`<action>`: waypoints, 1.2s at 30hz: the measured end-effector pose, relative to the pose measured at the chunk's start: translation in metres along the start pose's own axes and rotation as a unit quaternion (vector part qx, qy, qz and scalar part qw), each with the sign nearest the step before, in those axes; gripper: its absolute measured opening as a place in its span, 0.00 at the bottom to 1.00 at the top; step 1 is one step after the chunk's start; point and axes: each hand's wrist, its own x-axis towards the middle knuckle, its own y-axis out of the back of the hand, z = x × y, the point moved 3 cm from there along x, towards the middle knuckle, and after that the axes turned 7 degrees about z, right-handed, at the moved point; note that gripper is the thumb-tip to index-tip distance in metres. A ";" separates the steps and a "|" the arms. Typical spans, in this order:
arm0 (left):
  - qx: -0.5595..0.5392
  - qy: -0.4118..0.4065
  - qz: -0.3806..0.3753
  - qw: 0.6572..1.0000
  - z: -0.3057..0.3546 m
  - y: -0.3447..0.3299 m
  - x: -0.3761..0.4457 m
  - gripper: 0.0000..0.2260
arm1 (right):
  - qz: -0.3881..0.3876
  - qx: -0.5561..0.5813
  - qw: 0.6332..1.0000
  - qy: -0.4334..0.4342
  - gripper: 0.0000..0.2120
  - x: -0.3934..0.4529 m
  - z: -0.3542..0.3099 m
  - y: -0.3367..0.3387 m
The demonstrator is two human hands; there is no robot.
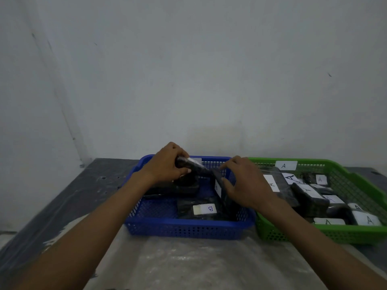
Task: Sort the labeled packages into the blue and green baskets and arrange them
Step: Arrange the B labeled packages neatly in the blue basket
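While both hands work inside the blue basket (pixel 188 229), best to start from what lies nearest: a flat dark package (pixel 196 209) with a white label marked B, resting on the basket floor by the front wall. Worth leaving undisturbed and using as the base line for the row.

Just behind it, right hand (pixel 243 185) with fingers spread and mostly straight, touching an upright package (pixel 223 190) that leans on edge near the basket's right side. Looks like a steadying touch rather than a full grasp; cannot tell for certain whether the thumb curls behind it. Better to keep that one propped until its neighbour is down, then tip it flat with the label up.

Farther back, left hand (pixel 167 164) curled round a raised package (pixel 193 166), held tilted above a low stack of dark packages (pixel 184 186) at the basket's left rear. Advisable to check the letter before lowering, since that label is blurred here, and to set it square on the stack or into the bare floor at front left.

To the right, touching the blue one, green basket (pixel 356 233) already crowded with packages marked A (pixel 307 192), some overlapping, under an A tag (pixel 285 165) on its back wall. Probably in need of straightening afterwards.

Under it all, a grey table (pixel 104 185) against a pale wall (pixel 188 70).
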 end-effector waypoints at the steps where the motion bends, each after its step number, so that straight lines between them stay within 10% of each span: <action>1: -0.010 0.011 -0.004 1.000 -0.002 -0.006 0.000 0.19 | -0.018 0.000 1.000 0.012 0.12 -0.001 -0.001 -0.002; 19: 0.007 -0.012 0.049 0.999 -0.020 -0.002 -0.019 0.22 | -0.533 -0.039 0.844 -0.036 0.43 0.029 -0.034 -0.073; 36: -0.037 0.022 0.056 0.998 -0.034 0.020 -0.020 0.15 | -0.432 0.053 0.897 0.074 0.32 0.035 -0.104 -0.101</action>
